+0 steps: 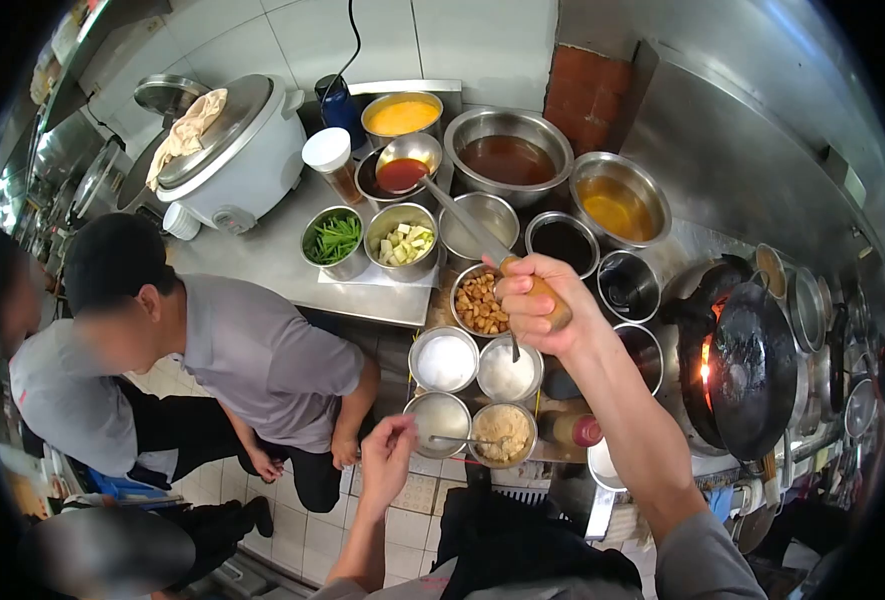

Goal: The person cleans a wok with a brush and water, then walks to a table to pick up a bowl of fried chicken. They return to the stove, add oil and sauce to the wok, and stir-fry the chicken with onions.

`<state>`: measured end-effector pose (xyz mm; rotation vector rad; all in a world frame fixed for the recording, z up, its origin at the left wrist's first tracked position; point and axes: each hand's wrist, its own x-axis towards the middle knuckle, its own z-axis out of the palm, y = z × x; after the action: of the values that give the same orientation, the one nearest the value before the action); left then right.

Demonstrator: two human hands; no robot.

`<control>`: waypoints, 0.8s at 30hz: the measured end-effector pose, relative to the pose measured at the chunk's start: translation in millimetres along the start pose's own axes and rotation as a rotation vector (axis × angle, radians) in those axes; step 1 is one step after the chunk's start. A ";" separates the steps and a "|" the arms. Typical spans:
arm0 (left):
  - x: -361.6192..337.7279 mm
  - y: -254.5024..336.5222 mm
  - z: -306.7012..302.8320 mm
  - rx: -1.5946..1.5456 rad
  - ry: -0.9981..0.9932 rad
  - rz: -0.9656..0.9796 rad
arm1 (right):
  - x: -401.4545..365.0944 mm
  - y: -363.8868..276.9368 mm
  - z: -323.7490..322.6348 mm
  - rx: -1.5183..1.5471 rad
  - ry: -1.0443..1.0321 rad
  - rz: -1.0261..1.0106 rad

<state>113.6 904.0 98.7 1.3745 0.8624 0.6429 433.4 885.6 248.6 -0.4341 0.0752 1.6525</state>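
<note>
My right hand (542, 300) is wrapped round the wooden handle of a metal ladle (467, 222). The ladle's bowl holds red liquid (402, 174) and hangs over a dark pot beside the yellow liquid. Below my right wrist are bowls of white powder (446, 363) and brown cubes (479, 302). My left hand (387, 450) is closed with fingertips together, beside a pale bowl (435, 424); what it holds, if anything, is too small to make out. A tan paste with a spoon fills the bowl (503, 434) to its right.
A black wok (755, 370) stands tilted by a flame at the right. Large metal bowls (507, 160) line the back. A rice cooker (232, 160) sits at the back left. Several people, one in a grey shirt (262, 360), are at the left.
</note>
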 end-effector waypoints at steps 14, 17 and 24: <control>339.2 65.2 30.3 1.285 -0.127 0.352 | -204.0 22.7 -53.7 0.152 -0.254 -0.613; 368.3 56.9 41.7 1.480 -0.351 0.226 | -266.9 51.2 -71.6 0.066 0.048 -0.850; 431.7 -6.7 15.8 1.630 -0.354 0.278 | -351.3 116.6 -137.1 0.157 0.666 -1.153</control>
<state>365.3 1248.1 28.8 2.9695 0.8698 -0.3148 375.7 496.8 211.6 -0.7126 0.3699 0.3291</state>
